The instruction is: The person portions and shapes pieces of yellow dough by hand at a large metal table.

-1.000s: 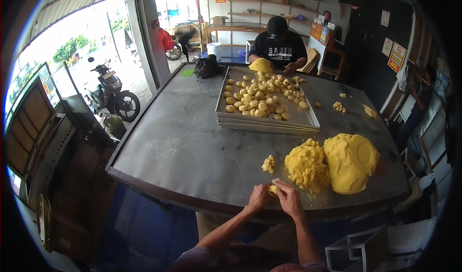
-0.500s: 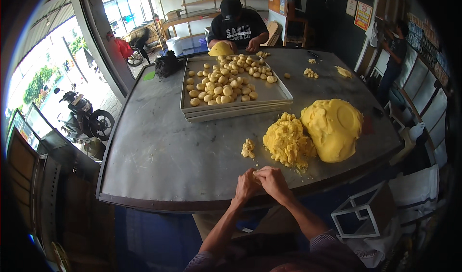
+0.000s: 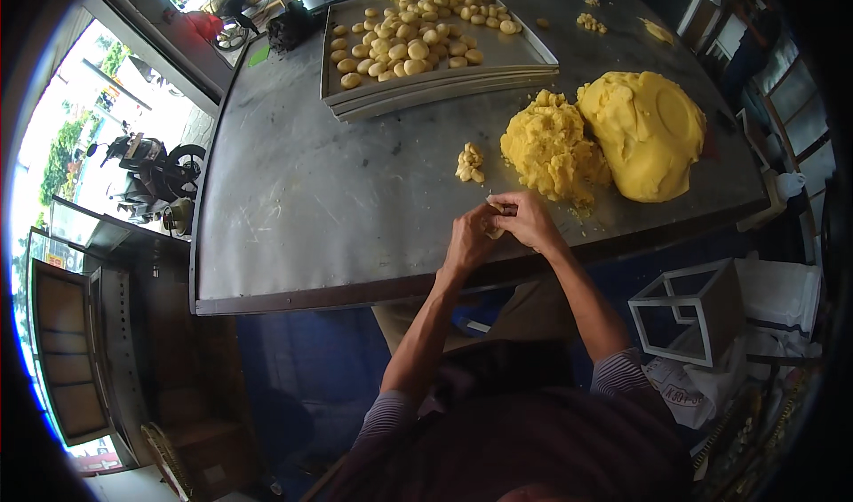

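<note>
Close together above the table's near edge, my left hand [image 3: 468,241] and my right hand [image 3: 528,224] are closed on a small pale piece of dough [image 3: 493,227], mostly hidden by the fingers. Just beyond them lies a little heap of pale dough bits [image 3: 470,163]. To the right of that heap sits a crumbly yellow mound of dough [image 3: 553,147]. A large, smooth yellow dough mass [image 3: 647,138] leans against it. Farther back, many round dough balls [image 3: 416,51] are spread in a metal tray [image 3: 444,86], which rests on other trays.
The metal-topped table [image 3: 293,191] has a dark near edge. Across it are small dough pieces [image 3: 591,23] and a flat yellow scrap [image 3: 657,30]. A black bag [image 3: 291,27] stands at the far left corner. A white frame stool [image 3: 684,311] is on the floor at right.
My view has tilted down, so the co-worker behind the tray is now mostly out of the picture. Both hands stay together, with the fingers shifted slightly around the dough piece.
</note>
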`<state>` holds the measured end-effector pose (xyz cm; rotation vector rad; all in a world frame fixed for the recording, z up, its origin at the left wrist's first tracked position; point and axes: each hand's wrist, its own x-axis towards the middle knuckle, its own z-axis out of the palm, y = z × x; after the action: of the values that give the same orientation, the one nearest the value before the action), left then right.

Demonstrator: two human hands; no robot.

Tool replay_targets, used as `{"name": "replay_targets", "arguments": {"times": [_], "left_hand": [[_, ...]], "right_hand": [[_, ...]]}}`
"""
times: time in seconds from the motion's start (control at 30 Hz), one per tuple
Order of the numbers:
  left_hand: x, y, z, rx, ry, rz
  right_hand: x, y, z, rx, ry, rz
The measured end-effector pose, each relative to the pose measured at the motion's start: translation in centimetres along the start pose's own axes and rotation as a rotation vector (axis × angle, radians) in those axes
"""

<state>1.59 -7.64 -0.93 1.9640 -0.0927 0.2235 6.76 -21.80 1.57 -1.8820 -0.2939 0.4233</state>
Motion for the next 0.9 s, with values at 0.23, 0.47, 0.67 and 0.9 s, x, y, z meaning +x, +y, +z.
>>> {"name": "replay_targets", "arguments": {"times": [0.23, 0.47, 0.67, 0.9], "left_hand": [[0.2, 0.4, 0.2, 0.027, -0.034, -0.064], [0.1, 0.8, -1.4, 0.03, -0.046, -0.15], [1.0, 1.3, -1.2, -0.173, -0.157, -0.32], [-0.2, -2.3, -1.8, -0.132, 0.006, 0.12]], "right_hand": [[-1.1, -2.8, -0.7, -0.361, 0.127, -0.303], [-2.6, -5.1, -2.1, -0.714, 0.312, -0.403], [-1.7, -0.3, -7.6, -0.883, 0.379, -0.302], [-2.9, 2.4, -8.0, -0.715, 0.447, -0.295]]}}
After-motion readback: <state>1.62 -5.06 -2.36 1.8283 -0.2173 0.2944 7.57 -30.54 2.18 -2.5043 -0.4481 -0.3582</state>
